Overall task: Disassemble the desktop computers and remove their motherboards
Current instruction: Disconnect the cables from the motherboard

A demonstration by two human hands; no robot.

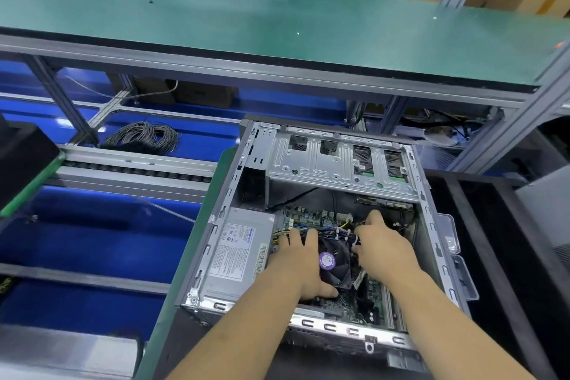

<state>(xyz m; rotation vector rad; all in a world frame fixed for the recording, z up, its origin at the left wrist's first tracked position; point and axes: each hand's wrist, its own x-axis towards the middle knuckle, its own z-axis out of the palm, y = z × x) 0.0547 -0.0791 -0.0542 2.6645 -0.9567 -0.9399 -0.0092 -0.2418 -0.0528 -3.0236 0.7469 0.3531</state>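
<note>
An open case (324, 225) lies on its side at 5 o'clock in the view, on a dark bench (493, 256) beside a green mat edge (185, 256). The motherboard (348, 305) sits on the case floor, with the fan (334, 262) over its middle. A silver power supply (237, 253) fills the case at 9 o'clock of the fan, and the drive cage (336, 160) spans the top at 12 o'clock.

The left hand (300, 262) rests at the fan's 9 o'clock edge, fingers straight and close together over the cables (324, 230), thumb under the fan's lower corner. The right hand (384, 245) is at 2 o'clock of the fan; its fingers curl down into the cable bundle, but whether they pinch a cable cannot be told.

A wire coil (143, 136) lies at 10 o'clock, and a green shelf (277, 25) crosses at 12 o'clock.
</note>
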